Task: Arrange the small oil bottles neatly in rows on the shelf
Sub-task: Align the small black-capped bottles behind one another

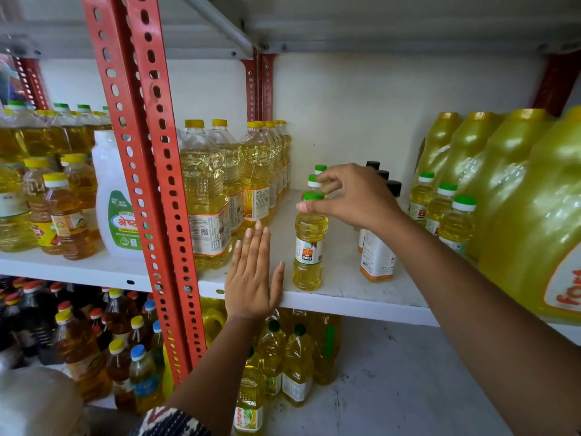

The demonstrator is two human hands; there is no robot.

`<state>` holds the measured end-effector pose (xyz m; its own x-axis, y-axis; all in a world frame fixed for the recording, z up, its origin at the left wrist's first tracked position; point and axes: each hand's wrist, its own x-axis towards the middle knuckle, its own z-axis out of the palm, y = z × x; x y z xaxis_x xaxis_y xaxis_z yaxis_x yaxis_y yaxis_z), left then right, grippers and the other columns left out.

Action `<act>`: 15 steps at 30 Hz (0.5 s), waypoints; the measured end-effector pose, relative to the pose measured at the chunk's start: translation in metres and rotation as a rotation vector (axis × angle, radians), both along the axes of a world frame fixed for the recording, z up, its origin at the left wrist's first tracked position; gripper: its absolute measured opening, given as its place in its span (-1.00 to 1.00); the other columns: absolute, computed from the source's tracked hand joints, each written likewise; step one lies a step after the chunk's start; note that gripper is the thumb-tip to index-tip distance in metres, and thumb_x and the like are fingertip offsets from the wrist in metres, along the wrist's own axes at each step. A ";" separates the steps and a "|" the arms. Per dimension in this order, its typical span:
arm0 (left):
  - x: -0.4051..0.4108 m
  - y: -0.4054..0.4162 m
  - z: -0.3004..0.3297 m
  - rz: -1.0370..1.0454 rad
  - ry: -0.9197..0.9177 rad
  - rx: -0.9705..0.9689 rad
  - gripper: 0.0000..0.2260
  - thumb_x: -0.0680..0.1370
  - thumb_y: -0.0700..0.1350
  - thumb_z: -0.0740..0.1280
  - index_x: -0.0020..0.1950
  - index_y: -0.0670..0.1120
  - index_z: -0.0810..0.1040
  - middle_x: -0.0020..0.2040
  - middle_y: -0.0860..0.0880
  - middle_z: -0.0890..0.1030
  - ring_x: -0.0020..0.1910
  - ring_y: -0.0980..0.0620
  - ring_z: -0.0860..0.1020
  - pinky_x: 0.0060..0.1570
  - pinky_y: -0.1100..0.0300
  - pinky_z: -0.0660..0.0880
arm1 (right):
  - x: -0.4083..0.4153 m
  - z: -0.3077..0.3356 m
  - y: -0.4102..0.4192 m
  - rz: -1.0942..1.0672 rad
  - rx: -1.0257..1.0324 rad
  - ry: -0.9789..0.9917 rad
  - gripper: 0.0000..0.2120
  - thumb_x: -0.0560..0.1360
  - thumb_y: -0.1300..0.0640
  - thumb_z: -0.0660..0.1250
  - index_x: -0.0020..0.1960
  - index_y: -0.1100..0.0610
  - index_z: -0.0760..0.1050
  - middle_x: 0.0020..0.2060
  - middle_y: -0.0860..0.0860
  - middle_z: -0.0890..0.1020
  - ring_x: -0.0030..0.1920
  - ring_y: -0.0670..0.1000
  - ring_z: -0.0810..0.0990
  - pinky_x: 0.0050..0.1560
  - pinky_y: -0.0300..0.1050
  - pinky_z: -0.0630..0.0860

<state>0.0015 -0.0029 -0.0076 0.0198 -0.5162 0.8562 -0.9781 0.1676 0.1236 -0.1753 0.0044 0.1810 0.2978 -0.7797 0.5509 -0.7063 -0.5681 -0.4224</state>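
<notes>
Left hand (251, 275): flat, fingers together and extended, holding nothing; palm rests on the front lip of the white shelf (352, 302), fingertips pointing inward, thumb just short of the front bottle's base.

Front small oil bottle (308, 247): upright near the shelf edge, yellow oil, green cap, label facing out. Right hand (352, 196) reaches in from the right; thumb and forefinger pinch narrowly at its cap (313, 195), remaining fingers curled loosely above.

Row behind (316, 177): two more green-capped small bottles directly beyond the right fingertips, in line with the front one.

Right of the wrist: black-capped bottles (377, 253), partly hidden by the forearm; beyond them another row of small green-capped bottles (440, 209) beside large yellow jugs (515, 196).

Step in hand, as judged: seating or nudging the front bottle into its file. Next move likely calls for a light push at the cap or shoulder to close the gap, keeping the bottle upright.
</notes>
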 end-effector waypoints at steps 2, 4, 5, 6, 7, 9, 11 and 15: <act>0.001 0.000 0.000 -0.003 0.002 -0.004 -0.45 0.61 0.04 0.03 0.54 -0.20 0.12 0.54 -0.17 0.18 0.55 -0.05 0.08 0.52 0.02 0.00 | -0.012 0.006 0.000 -0.047 -0.063 -0.025 -0.45 0.28 -0.19 0.49 0.17 0.09 0.58 0.04 0.04 0.69 0.01 0.01 0.65 0.01 -0.14 0.53; 0.001 -0.001 -0.001 -0.008 0.006 -0.006 -0.45 0.61 0.05 0.02 0.54 -0.19 0.10 0.54 -0.16 0.17 0.55 -0.05 0.07 0.52 0.02 -0.01 | -0.029 0.010 -0.004 -0.111 -0.142 -0.052 -0.52 0.34 -0.15 0.46 0.15 0.11 0.59 0.04 0.07 0.69 0.03 0.05 0.65 0.09 -0.06 0.56; 0.002 -0.001 -0.001 -0.008 0.007 -0.006 -0.45 0.61 0.05 0.01 0.54 -0.18 0.10 0.54 -0.16 0.17 0.55 -0.05 0.07 0.52 0.02 -0.01 | -0.038 0.012 -0.007 -0.159 -0.186 -0.033 -0.55 0.37 -0.13 0.44 0.15 0.12 0.59 0.05 0.09 0.69 0.06 0.09 0.64 0.10 -0.05 0.55; 0.002 -0.001 -0.001 -0.007 0.008 -0.007 -0.45 0.61 0.05 0.01 0.54 -0.18 0.10 0.54 -0.16 0.17 0.55 -0.04 0.07 0.52 0.03 -0.01 | -0.046 0.013 -0.012 -0.224 -0.228 0.019 -0.57 0.40 -0.12 0.41 0.14 0.13 0.59 0.06 0.11 0.69 0.08 0.13 0.63 0.07 -0.04 0.53; 0.001 -0.001 -0.001 -0.009 0.010 -0.008 -0.45 0.61 0.05 0.02 0.54 -0.18 0.10 0.54 -0.16 0.18 0.55 -0.04 0.07 0.52 0.03 -0.02 | -0.054 0.013 -0.017 -0.295 -0.259 0.096 -0.58 0.42 -0.12 0.38 0.13 0.14 0.59 0.05 0.14 0.68 0.08 0.17 0.61 0.02 -0.03 0.51; 0.000 -0.001 -0.001 -0.012 0.016 -0.013 -0.45 0.60 0.05 0.02 0.54 -0.18 0.10 0.54 -0.16 0.18 0.55 -0.04 0.07 0.52 0.03 -0.01 | -0.066 0.014 -0.026 -0.413 -0.264 0.248 -0.56 0.42 -0.14 0.36 0.12 0.18 0.57 0.04 0.19 0.65 0.07 0.24 0.58 -0.07 -0.01 0.50; 0.000 -0.001 -0.001 -0.015 0.024 -0.013 -0.45 0.60 0.05 0.02 0.54 -0.17 0.09 0.54 -0.16 0.17 0.55 -0.04 0.07 0.52 0.03 -0.02 | -0.073 0.013 -0.031 -0.470 -0.206 0.332 -0.49 0.37 -0.21 0.39 0.09 0.19 0.56 0.01 0.19 0.63 0.06 0.24 0.58 -0.13 -0.03 0.46; -0.001 -0.001 -0.001 -0.015 0.020 -0.027 -0.45 0.60 0.04 0.02 0.53 -0.19 0.12 0.53 -0.17 0.20 0.55 -0.05 0.09 0.52 0.02 0.00 | -0.077 0.010 -0.040 -0.443 -0.085 0.278 -0.52 0.30 -0.21 0.46 -0.05 0.19 0.58 -0.11 0.19 0.64 -0.06 0.23 0.60 -0.27 -0.12 0.33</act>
